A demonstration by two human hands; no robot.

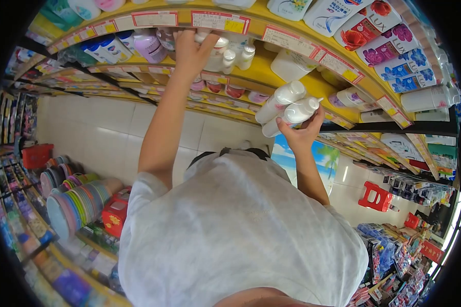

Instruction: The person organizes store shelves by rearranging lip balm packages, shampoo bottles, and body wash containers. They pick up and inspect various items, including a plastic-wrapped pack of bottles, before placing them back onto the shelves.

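My right hand (303,134) is closed around two white pump-style bottles, held in front of the shelf. The nearer bottle (298,111) has a pointed nozzle and lies tilted against the other bottle (281,99). My left hand (193,47) reaches under the upper shelf edge, its thumb and fingers around a white bottle (217,50) among the stock; the fingertips are partly hidden. Just right of it stand two small white bottles (229,60) (247,56). A purple bottle (149,47) stands to the left.
Yellow shelving with price labels (220,22) curves across the top. LUX packs (376,23) stand at upper right. A white tub (292,65) sits on the shelf near my right hand. Stacked basins (82,204) and a red stool (117,211) are at left; another red stool (376,196) is at right.
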